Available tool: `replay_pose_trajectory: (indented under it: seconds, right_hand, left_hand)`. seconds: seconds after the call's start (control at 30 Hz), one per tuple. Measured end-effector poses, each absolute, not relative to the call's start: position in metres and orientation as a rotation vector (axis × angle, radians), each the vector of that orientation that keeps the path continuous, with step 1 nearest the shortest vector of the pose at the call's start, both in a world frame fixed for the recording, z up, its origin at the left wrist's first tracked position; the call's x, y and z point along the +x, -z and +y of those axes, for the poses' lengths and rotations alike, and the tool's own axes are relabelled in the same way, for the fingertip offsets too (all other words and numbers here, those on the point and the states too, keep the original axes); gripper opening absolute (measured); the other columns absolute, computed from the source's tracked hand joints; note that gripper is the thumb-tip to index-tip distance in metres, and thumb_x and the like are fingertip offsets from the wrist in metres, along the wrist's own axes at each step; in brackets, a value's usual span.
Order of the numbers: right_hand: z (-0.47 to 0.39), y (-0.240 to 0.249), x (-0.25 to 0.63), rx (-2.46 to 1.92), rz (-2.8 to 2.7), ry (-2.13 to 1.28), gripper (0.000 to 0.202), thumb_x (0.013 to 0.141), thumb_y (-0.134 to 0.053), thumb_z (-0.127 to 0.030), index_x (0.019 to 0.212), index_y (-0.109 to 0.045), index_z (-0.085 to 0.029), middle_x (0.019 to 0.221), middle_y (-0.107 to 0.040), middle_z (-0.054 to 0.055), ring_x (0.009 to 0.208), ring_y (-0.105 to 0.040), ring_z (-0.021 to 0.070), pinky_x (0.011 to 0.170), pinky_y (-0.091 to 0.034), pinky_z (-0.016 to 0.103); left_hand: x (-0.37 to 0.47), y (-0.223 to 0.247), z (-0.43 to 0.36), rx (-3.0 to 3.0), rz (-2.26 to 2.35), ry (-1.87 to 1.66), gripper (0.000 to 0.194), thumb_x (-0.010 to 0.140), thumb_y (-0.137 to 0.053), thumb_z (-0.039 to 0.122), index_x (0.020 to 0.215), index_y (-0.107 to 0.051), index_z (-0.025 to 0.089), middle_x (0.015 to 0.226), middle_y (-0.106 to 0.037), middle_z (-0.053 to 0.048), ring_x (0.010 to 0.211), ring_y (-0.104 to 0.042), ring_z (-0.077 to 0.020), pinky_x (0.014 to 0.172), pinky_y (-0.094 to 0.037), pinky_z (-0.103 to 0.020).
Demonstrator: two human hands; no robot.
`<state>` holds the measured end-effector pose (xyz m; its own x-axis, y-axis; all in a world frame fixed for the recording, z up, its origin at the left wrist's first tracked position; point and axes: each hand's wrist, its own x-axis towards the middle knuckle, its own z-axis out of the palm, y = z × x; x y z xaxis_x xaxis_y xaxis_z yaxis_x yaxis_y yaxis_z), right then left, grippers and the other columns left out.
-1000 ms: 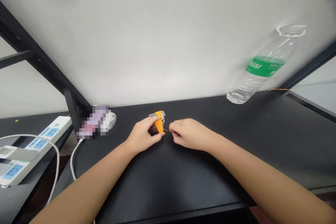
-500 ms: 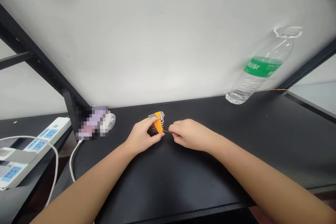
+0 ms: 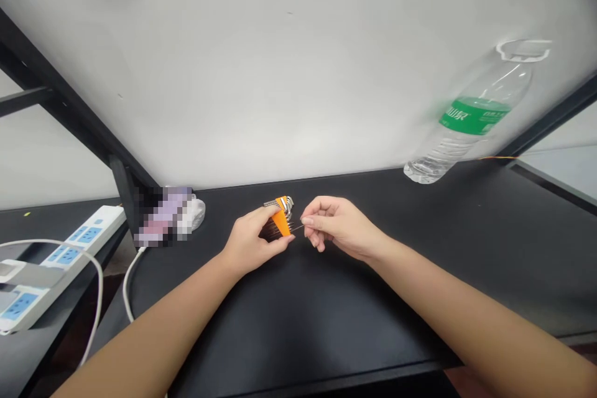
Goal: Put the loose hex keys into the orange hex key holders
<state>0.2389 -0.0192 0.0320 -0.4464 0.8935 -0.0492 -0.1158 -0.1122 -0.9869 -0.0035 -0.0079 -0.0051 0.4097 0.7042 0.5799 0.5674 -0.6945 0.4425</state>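
**Thin metal key (image 3: 298,228) between the orange holder (image 3: 282,222) and the right hand (image 3: 338,224)**

The left hand (image 3: 254,239) is clamped on the orange holder, thumb at its near end and fingers at its far end, over the black table (image 3: 280,323). Bent metal keys (image 3: 289,204) show at the holder's right side. The thin metal key lies to the left of the right hand, whose thumb and forefinger are pinched together on its outer end. Its long axis runs roughly left to right, rising slightly toward the right hand, and crosses the holder's length. The inner end points at the holder's near part, close to the left thumb; whether it sits in a slot is too small to tell.
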Motion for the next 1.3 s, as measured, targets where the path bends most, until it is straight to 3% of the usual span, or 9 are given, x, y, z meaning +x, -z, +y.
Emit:
replay_pose_trajectory:
  seconds: [0.2, 0.47, 0.7, 0.93, 1.13, 1.3]
  right_hand:
    - [-0.019, -0.023, 0.229, -0.805, -1.087, -1.786, 0.032, 0.083, -0.084, -0.04, 0.081, -0.06, -0.017, 0.071, -0.071, 0.002, 0.055, -0.064, 0.0111, 0.049, -0.052, 0.021]
    - [-0.023, -0.021, 0.224, -0.879, -1.207, -1.842, 0.034, 0.08, -0.086, -0.041, 0.08, -0.062, -0.016, 0.07, -0.073, 0.004, 0.055, -0.066, 0.013, 0.05, -0.054, 0.022]
    - [-0.012, -0.011, 0.232, -0.977, -1.314, -2.027, 0.04, 0.077, -0.088, -0.041, 0.074, -0.055, -0.018, 0.055, -0.063, -0.003, 0.039, -0.05, 0.0077, 0.037, -0.039, 0.017]
    - [-0.007, -0.006, 0.234, -0.974, -1.549, -1.97, 0.038, 0.073, -0.09, -0.041, 0.084, -0.063, -0.016, 0.062, -0.064, -0.002, 0.045, -0.056, 0.0087, 0.042, -0.046, 0.019]
    - [-0.008, -0.007, 0.232, -0.841, -1.597, -1.842, 0.032, 0.081, -0.085, -0.041, 0.086, -0.068, -0.014, 0.075, -0.071, 0.003, 0.052, -0.062, 0.0107, 0.048, -0.051, 0.022]
    - [-0.006, -0.001, 0.232, -0.79, -1.395, -1.992, 0.029, 0.081, -0.085, -0.035, 0.085, -0.065, -0.015, 0.072, -0.07, 0.003, 0.053, -0.063, 0.012, 0.048, -0.051, 0.022]
  left_hand:
    - [-0.004, 0.005, -0.009, 2.46, 1.157, -1.301, 0.05, 0.081, -0.081, 0.038, 0.124, -0.063, 0.02, 0.108, -0.075, -0.006, 0.087, -0.072, -0.0184, 0.08, -0.059, -0.031]
    - [-0.001, 0.004, -0.011, 2.496, 1.136, -1.264, 0.048, 0.082, -0.079, 0.037, 0.124, -0.063, 0.021, 0.109, -0.076, -0.006, 0.091, -0.073, -0.0194, 0.081, -0.059, -0.032]
    - [-0.001, 0.003, -0.014, 2.608, 1.064, -1.172, 0.047, 0.083, -0.079, 0.04, 0.123, -0.062, 0.021, 0.109, -0.076, -0.007, 0.089, -0.073, -0.0209, 0.082, -0.058, -0.034]
    - [0.001, 0.002, -0.013, 2.676, 1.002, -1.007, 0.044, 0.083, -0.075, 0.031, 0.123, -0.06, 0.021, 0.11, -0.076, -0.005, 0.09, -0.072, -0.0209, 0.083, -0.056, -0.035]
    - [-0.001, 0.002, -0.012, 2.578, 1.007, -0.996, 0.046, 0.087, -0.075, 0.037, 0.127, -0.058, 0.022, 0.112, -0.075, -0.006, 0.094, -0.073, -0.0206, 0.085, -0.057, -0.034]
    - [-0.002, 0.005, -0.012, 2.519, 0.993, -1.037, 0.051, 0.085, -0.078, 0.039, 0.129, -0.058, 0.022, 0.114, -0.075, -0.005, 0.097, -0.073, -0.0199, 0.09, -0.057, -0.032]
